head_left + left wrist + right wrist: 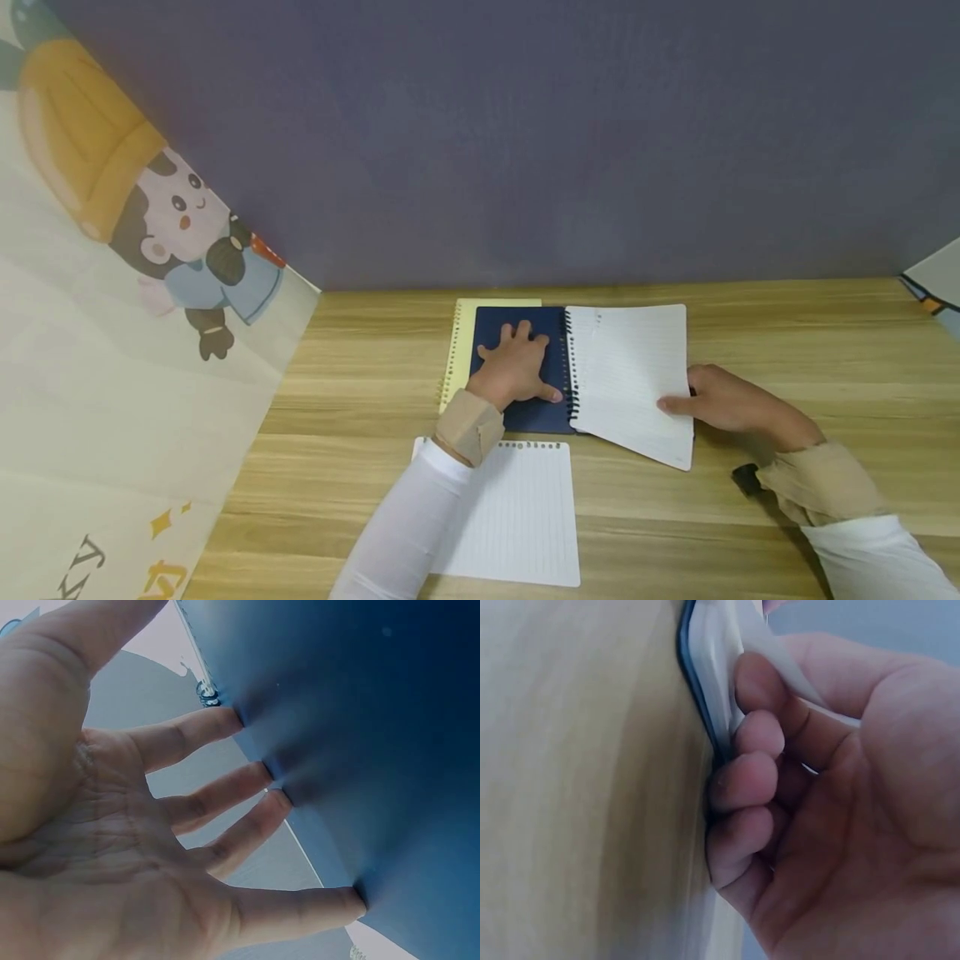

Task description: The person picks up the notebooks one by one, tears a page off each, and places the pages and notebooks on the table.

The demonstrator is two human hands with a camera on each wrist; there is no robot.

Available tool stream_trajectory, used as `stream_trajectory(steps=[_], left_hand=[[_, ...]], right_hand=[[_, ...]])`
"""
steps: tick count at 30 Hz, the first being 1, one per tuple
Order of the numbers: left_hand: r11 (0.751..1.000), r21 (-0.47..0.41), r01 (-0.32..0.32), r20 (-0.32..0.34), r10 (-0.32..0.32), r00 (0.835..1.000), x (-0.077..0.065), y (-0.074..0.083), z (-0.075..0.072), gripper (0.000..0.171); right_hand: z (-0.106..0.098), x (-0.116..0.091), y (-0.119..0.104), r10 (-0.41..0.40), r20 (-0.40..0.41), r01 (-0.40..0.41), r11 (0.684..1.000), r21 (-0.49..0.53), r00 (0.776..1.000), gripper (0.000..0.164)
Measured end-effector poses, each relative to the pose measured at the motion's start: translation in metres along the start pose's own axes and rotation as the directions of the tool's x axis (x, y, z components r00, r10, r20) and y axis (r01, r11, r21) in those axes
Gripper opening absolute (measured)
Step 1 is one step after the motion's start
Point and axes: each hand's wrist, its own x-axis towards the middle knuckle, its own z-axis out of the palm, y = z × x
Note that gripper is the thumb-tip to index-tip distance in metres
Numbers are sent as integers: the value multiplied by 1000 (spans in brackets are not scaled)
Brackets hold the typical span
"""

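A spiral notebook lies open, its navy cover (489, 325) to the left of the black coil (574, 400) and its lined white pages (626, 358) to the right. My left hand (517, 367) rests on the cover with fingers spread; in the left wrist view its fingertips press the navy surface (375, 750). At the right edge of the pages, my right hand (723, 400) pinches a page, thumb on top. The right wrist view has that lifted page (769, 652) between thumb and index finger, the other fingers curled against the page stack (711, 667).
A pale yellow spiral notebook (465, 321) lies partly beneath the navy cover. Nearer the front, a loose lined sheet (517, 517) with punched holes lies on the wooden table (360, 383), partly under my left forearm. A dark grey wall (525, 150) rises behind the table.
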Motion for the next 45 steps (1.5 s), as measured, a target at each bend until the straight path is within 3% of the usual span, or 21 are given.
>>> stream_trajectory(steps=[22,45], left_hand=[[1000,-1,5,15,-5,1000,-1,1,-1,95],[1000,9,6,18,-6,1000,0,2,0,95]], right_hand=[[-8,-1,2,-26,92,15,993,120,995,29],[-10,-3,1,49,104,-63,989,132,993,28]])
